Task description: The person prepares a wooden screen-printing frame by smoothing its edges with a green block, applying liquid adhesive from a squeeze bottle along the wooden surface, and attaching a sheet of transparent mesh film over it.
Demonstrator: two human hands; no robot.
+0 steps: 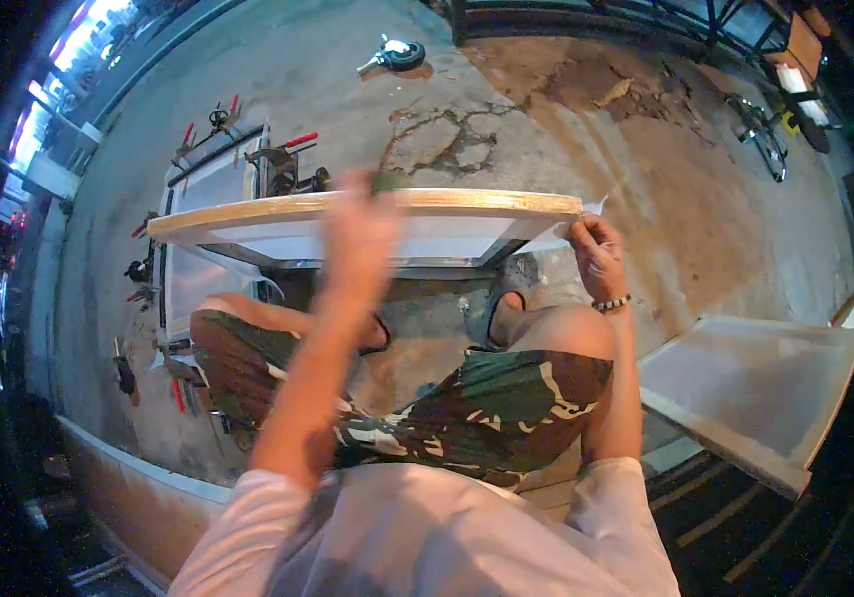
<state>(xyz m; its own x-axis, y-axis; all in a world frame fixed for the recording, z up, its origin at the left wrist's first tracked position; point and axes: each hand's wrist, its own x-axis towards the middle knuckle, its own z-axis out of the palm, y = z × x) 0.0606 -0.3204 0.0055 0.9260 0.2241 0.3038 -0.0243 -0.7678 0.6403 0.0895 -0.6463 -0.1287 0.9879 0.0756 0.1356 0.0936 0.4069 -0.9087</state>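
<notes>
- Concrete floor [293, 95], cracked and stained brown toward the right, lies under everything
- Pale-edged wooden frame [467, 202] stands on edge across the front of the person's knees, its light top bar running left to right, a white panel below
- Second frame [765, 368], with a cloudy panel, sits tilted at the lower right, well apart from the hands
- Third frame [203, 284] lies at the left, partly behind the wooden frame
- Camouflage shorts [517, 398] cover the bent legs
- Left hand [359, 224] is over the top bar, left of its middle — too blurred to tell how far the fingers open or what they hold
- Right hand [598, 246] has its fingers curled in, pinching the wooden frame's right corner
- Caster wheel [404, 56] rests on the far floor
- Red-handled clamp [280, 159] is just beyond the top bar
- Beaded bracelet [611, 302] circles the right wrist
</notes>
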